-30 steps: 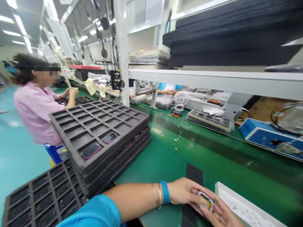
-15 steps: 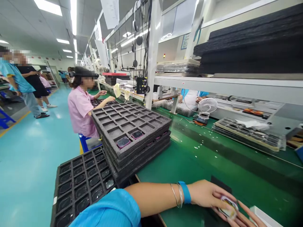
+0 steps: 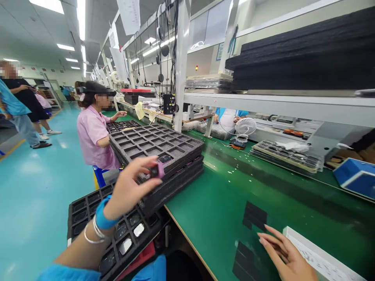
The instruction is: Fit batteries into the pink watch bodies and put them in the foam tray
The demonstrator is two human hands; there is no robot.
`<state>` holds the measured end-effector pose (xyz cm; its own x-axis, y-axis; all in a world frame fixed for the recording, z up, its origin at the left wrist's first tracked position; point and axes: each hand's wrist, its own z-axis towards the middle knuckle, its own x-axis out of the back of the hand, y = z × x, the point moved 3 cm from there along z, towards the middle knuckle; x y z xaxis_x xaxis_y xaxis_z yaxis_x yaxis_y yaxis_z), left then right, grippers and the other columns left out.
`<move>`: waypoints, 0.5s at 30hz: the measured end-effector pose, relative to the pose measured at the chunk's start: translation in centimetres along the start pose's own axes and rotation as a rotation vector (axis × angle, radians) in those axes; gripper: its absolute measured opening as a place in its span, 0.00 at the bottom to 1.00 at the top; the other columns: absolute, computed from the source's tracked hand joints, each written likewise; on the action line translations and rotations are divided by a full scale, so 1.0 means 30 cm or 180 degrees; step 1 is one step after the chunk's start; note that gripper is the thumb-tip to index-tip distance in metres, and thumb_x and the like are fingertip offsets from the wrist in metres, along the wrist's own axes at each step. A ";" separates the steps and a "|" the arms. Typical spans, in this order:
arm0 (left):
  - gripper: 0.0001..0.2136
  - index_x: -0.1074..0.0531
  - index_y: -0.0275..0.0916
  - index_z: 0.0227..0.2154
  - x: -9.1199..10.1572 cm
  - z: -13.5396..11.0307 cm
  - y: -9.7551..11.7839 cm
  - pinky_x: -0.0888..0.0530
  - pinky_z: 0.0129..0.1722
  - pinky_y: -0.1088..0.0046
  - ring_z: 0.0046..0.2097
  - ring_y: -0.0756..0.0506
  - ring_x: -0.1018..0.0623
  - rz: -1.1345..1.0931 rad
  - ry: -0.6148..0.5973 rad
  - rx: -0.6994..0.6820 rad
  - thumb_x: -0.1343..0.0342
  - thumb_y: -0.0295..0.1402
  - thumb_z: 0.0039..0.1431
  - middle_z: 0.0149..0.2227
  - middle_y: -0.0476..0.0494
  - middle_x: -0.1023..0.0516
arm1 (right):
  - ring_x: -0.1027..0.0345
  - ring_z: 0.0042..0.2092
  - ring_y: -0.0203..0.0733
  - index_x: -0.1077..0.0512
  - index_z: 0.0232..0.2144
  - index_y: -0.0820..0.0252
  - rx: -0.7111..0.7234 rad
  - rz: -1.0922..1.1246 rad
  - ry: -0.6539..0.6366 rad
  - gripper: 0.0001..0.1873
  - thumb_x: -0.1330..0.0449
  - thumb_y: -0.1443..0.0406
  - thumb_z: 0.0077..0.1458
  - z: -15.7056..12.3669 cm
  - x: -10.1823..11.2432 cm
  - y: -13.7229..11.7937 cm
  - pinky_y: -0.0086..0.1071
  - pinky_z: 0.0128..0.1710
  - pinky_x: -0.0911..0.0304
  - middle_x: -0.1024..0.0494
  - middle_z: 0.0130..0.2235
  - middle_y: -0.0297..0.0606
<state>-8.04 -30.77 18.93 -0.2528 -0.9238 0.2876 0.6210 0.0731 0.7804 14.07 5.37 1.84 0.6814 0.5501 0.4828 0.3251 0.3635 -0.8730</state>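
My left hand (image 3: 125, 189) is raised at the front corner of a stacked black foam tray (image 3: 183, 146). Its thumb and fingers pinch a small purple-rimmed watch body (image 3: 160, 170) by the edges. Just behind it, another dark-faced watch body (image 3: 165, 159) lies in a pocket; the hand hides the neighbouring pocket. My right hand (image 3: 288, 255) is open and holds nothing, fingers stretched over the green bench beside black rectangular pads (image 3: 255, 215) and a white box (image 3: 319, 249).
A lower foam tray (image 3: 70, 226) holding several watch bodies sits left of the stack. A co-worker in pink (image 3: 92, 134) sits beyond it. A white fan (image 3: 245, 125), a blue bin (image 3: 356, 175) and a shelf (image 3: 278, 102) stand along the bench (image 3: 199, 199).
My hands were together at the right around a small purple-rimmed piece. My left hand has swung left to the foam tray; my right is now empty and apart. The view has turned slightly right.
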 end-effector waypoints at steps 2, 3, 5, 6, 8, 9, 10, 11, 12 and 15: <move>0.23 0.33 0.44 0.51 0.098 0.065 -0.036 0.33 0.49 0.68 0.48 0.42 0.30 0.1148 0.0523 -0.0352 0.39 0.37 0.52 0.47 0.43 0.30 | 0.28 0.45 0.50 0.33 0.47 0.56 0.0043 -0.0067 0.0037 0.35 0.43 0.42 0.41 -0.006 0.003 -0.016 0.37 0.43 0.30 0.22 0.41 0.41; 0.23 0.33 0.42 0.52 0.130 0.102 -0.064 0.33 0.48 0.68 0.48 0.42 0.30 0.1507 0.0543 -0.0402 0.40 0.38 0.52 0.46 0.42 0.30 | 0.27 0.44 0.50 0.33 0.47 0.56 0.0072 -0.0121 0.0075 0.34 0.44 0.43 0.41 -0.007 0.006 -0.020 0.38 0.44 0.31 0.22 0.40 0.41; 0.24 0.34 0.39 0.52 0.173 0.172 -0.129 0.32 0.44 0.68 0.45 0.42 0.29 0.1962 0.0408 -0.0310 0.41 0.39 0.52 0.44 0.40 0.29 | 0.27 0.43 0.50 0.32 0.46 0.56 0.0183 -0.0227 0.0186 0.32 0.45 0.44 0.43 -0.007 0.012 -0.024 0.39 0.43 0.32 0.21 0.39 0.40; 0.25 0.34 0.38 0.52 0.186 0.201 -0.162 0.31 0.42 0.68 0.43 0.42 0.28 0.2156 0.0292 -0.0186 0.40 0.39 0.51 0.43 0.40 0.28 | 0.27 0.42 0.50 0.32 0.46 0.56 0.0265 -0.0265 0.0254 0.31 0.45 0.45 0.44 -0.007 0.015 -0.026 0.39 0.42 0.32 0.21 0.38 0.40; 0.25 0.33 0.38 0.51 0.197 0.242 -0.219 0.31 0.41 0.68 0.40 0.42 0.27 0.2506 -0.0008 0.0121 0.40 0.39 0.49 0.42 0.42 0.27 | 0.27 0.41 0.49 0.31 0.44 0.57 0.0428 -0.0309 0.0389 0.28 0.46 0.47 0.46 -0.009 0.020 -0.032 0.39 0.41 0.33 0.21 0.37 0.40; 0.24 0.32 0.38 0.50 0.198 0.254 -0.239 0.31 0.41 0.68 0.39 0.42 0.27 0.2612 -0.0187 0.0234 0.40 0.39 0.49 0.41 0.42 0.26 | 0.27 0.40 0.49 0.31 0.44 0.57 0.0486 -0.0324 0.0447 0.27 0.46 0.48 0.46 -0.009 0.022 -0.035 0.39 0.41 0.33 0.21 0.36 0.40; 0.23 0.32 0.38 0.50 0.196 0.263 -0.253 0.31 0.41 0.67 0.39 0.43 0.27 0.2665 -0.0351 0.0301 0.41 0.39 0.50 0.41 0.43 0.26 | 0.27 0.39 0.48 0.31 0.43 0.57 0.0520 -0.0340 0.0497 0.26 0.47 0.49 0.47 -0.010 0.024 -0.038 0.39 0.41 0.34 0.21 0.35 0.40; 0.23 0.32 0.38 0.49 0.194 0.269 -0.262 0.31 0.41 0.67 0.39 0.43 0.26 0.2666 -0.0491 0.0321 0.41 0.40 0.51 0.40 0.43 0.25 | 0.27 0.38 0.47 0.31 0.43 0.57 0.0536 -0.0351 0.0532 0.25 0.47 0.50 0.47 -0.010 0.025 -0.040 0.40 0.41 0.34 0.21 0.34 0.39; 0.22 0.32 0.37 0.49 0.192 0.273 -0.265 0.31 0.41 0.67 0.40 0.43 0.26 0.2631 -0.0597 0.0298 0.42 0.40 0.52 0.40 0.43 0.25 | 0.27 0.37 0.47 0.31 0.43 0.58 0.0545 -0.0352 0.0557 0.24 0.47 0.51 0.48 -0.009 0.026 -0.042 0.40 0.41 0.34 0.21 0.34 0.39; 0.19 0.29 0.34 0.45 0.193 0.275 -0.255 0.31 0.44 0.65 0.41 0.43 0.26 0.2513 -0.0703 0.0148 0.46 0.41 0.54 0.38 0.42 0.24 | 0.28 0.36 0.46 0.31 0.43 0.58 0.0606 -0.0339 0.0636 0.23 0.48 0.53 0.48 -0.005 0.030 -0.040 0.40 0.40 0.35 0.22 0.33 0.39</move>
<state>-20.37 -33.58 19.20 0.1027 -0.4989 0.8605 0.6469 0.6907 0.3233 14.40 5.32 3.30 0.7718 0.3492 0.5313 0.2857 0.5561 -0.7805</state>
